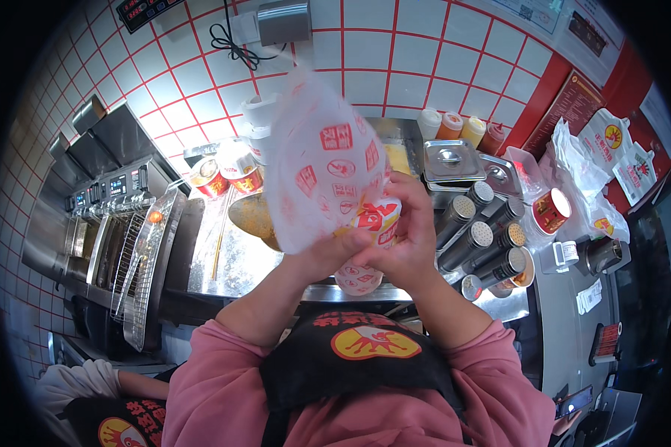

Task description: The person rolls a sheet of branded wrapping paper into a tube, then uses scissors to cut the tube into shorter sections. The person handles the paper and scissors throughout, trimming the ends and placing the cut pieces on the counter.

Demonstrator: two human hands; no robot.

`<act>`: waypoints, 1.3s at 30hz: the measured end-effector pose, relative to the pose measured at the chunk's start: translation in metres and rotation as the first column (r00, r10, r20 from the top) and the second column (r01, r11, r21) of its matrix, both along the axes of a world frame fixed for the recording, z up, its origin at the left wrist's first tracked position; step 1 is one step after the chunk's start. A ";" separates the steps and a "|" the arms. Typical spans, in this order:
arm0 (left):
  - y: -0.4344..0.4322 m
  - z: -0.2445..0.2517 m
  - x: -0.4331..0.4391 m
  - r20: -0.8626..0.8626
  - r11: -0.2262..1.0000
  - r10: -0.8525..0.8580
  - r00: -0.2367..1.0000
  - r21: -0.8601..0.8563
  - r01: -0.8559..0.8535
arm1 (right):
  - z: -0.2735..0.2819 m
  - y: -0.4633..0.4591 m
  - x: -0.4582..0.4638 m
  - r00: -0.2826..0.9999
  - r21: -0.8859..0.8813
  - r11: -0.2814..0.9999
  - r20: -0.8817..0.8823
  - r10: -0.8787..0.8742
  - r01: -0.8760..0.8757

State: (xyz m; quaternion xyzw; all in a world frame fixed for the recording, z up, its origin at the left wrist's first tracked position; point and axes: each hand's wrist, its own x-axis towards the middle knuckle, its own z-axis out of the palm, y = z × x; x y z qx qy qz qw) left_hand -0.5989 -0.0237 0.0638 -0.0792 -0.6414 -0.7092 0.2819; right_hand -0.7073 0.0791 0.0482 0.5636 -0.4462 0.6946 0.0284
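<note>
A translucent white bag (330, 162) with red printing flares up over the counter in front of me. My left hand (332, 254) grips it low down, with the thumb across its gathered part. From the other side, my right hand (405, 240) has its fingers curled around a yellow, red and white printed wrapper (379, 215). Both hands meet at this wrapper. Below them bulges a rounded end (359, 279) with similar red print; whether it belongs to the same bag I cannot tell. The contents are hidden.
Behind the bag sits a metal scoop-shaped pan (251, 223). Printed paper tubs (207, 176) stand left of it. Several shaker canisters (475, 234), lidded steel pans (453, 159) and sauce bottles (450, 124) crowd the right. A fryer (109, 190) and a co-worker's arm (140, 385) are at left.
</note>
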 end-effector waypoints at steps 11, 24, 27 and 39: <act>0.004 -0.003 -0.004 0.166 0.992 0.114 0.979 -0.071 -0.103 | 0.001 0.012 0.000 0.996 0.258 0.963 0.054 0.067 -0.078; 0.000 -0.027 -0.023 -0.176 0.904 0.354 0.918 -0.187 -0.385 | 0.005 0.003 -0.011 0.986 0.015 1.000 -0.164 -0.013 0.016; -0.004 -0.017 -0.012 -0.236 0.741 0.427 0.873 -0.461 -0.487 | 0.008 0.015 -0.003 0.970 0.206 0.963 0.204 0.131 -0.173; -0.023 0.026 -0.002 0.284 0.842 0.483 0.829 -0.412 -0.349 | 0.008 0.021 -0.006 0.714 0.281 0.758 0.622 0.323 -0.588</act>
